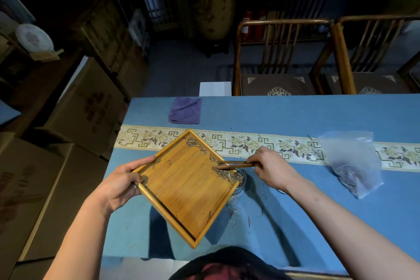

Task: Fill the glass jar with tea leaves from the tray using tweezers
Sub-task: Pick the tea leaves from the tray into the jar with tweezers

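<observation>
My left hand [120, 185] grips the left corner of a square bamboo tray [184, 191], held tilted above the blue table with its right corner over the glass jar [241, 185]. Only a sliver of the jar shows past the tray's edge. Tea leaves [228, 175] are heaped at that right corner, with thin trails along the tray's upper right rim. My right hand [271, 169] pinches wooden tweezers [234, 164], whose tips lie in the leaves at the tray's corner. Loose leaves are scattered on the cloth below the jar.
A clear plastic bag [353, 163] with tea lies at the right. A folded purple cloth [185, 110] sits at the table's far left. A patterned runner [250, 143] crosses the table. Two wooden chairs [279, 57] stand behind it; cardboard boxes [75, 116] are stacked at the left.
</observation>
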